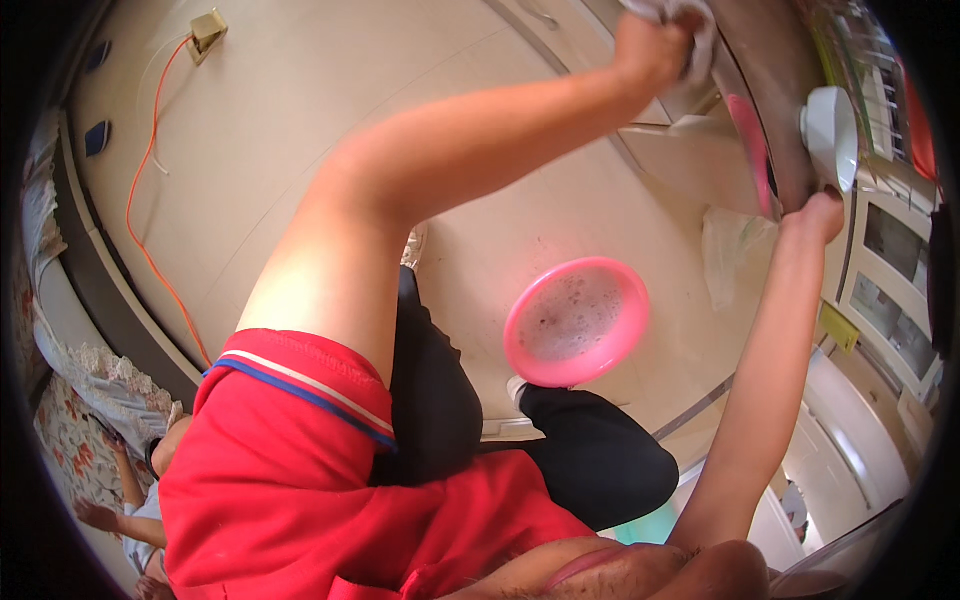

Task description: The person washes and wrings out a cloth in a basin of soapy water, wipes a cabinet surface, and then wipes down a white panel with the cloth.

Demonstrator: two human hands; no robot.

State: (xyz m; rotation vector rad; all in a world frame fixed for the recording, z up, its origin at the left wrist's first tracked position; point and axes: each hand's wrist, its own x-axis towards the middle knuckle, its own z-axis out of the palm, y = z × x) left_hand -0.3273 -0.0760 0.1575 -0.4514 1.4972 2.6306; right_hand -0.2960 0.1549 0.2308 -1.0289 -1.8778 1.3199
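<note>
My left hand (pixel 656 46) is closed around a light grey cloth (pixel 703 37), held at the shiny front edge of a brown-grey counter (pixel 786 45). At the counter's near corner is my right hand (pixel 817 214), just by a white bowl (pixel 831 135); its fingers are mostly hidden, so whether it grips the edge cannot be told. A pink plastic basin (pixel 639 330) of foamy water stands low down in front of me, close to my feet.
An orange cable (pixel 133 195) runs over the pale floor from a socket box (pixel 206 34). A clear plastic bag (pixel 724 255) hangs below the counter. White cabinets (pixel 892 292) stand at the right. Another person (pixel 142 521) is at the lower left, beside lace-edged fabric.
</note>
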